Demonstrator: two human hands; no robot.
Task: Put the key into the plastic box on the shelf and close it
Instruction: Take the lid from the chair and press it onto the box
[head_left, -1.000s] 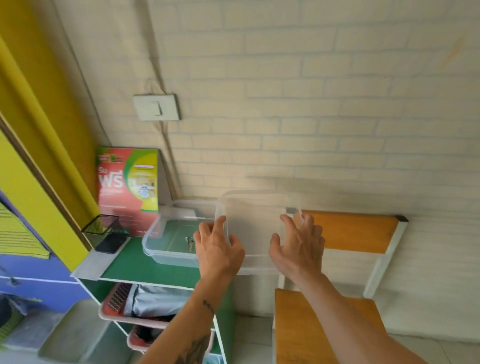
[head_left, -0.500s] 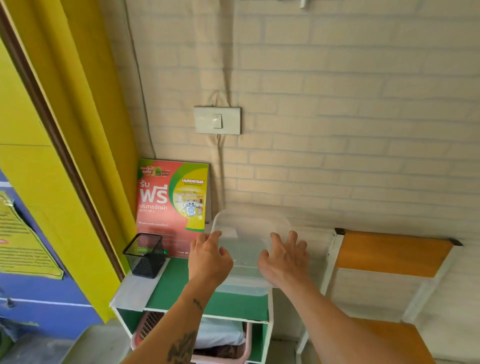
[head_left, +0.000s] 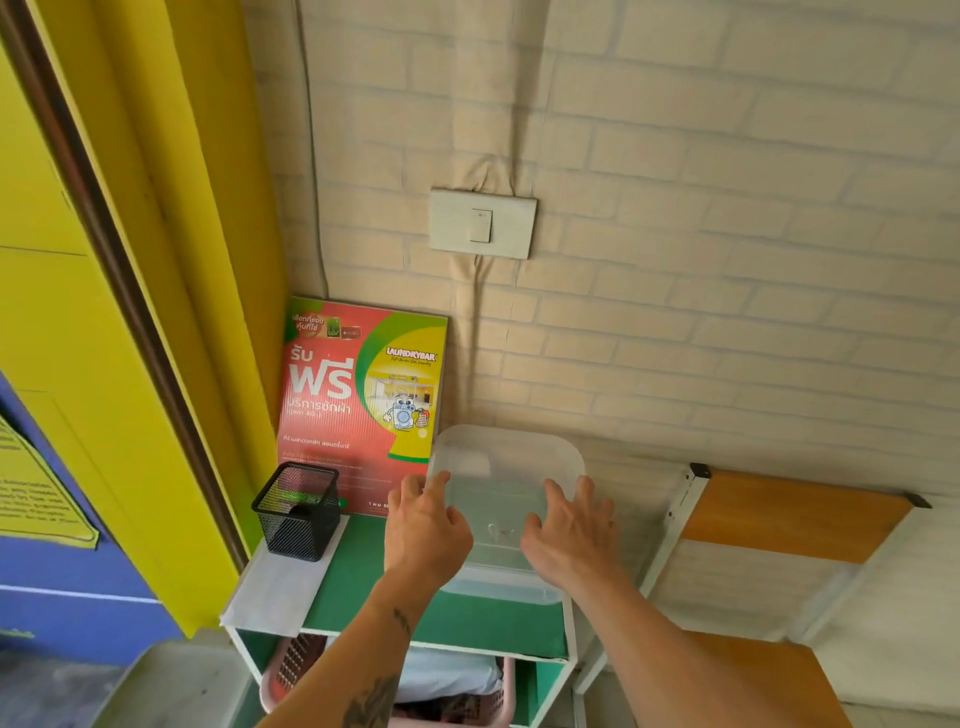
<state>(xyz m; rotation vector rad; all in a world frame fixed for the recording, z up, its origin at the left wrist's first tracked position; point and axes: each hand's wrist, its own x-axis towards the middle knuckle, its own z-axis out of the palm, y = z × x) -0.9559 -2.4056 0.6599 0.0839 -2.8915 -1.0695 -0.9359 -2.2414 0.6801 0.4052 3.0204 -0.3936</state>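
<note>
A clear plastic box (head_left: 501, 587) stands on the green top of the shelf (head_left: 363, 597), near its right end. Its clear lid (head_left: 506, 467) lies over the box. My left hand (head_left: 423, 530) rests on the lid's left side with fingers spread. My right hand (head_left: 571, 530) presses on the lid's right side, fingers also spread. A faint shape under the lid between my hands may be the key (head_left: 497, 530); I cannot tell for sure.
A black mesh cup (head_left: 296, 512) stands at the shelf's back left. A red and green laundry poster (head_left: 361, 400) leans on the brick wall. A pink basket (head_left: 291, 670) fills the lower shelf. An orange chair (head_left: 789, 514) stands right.
A second ago I held the lid up beside the open box. Now the lid lies on top of the box with both hands flat on it.
</note>
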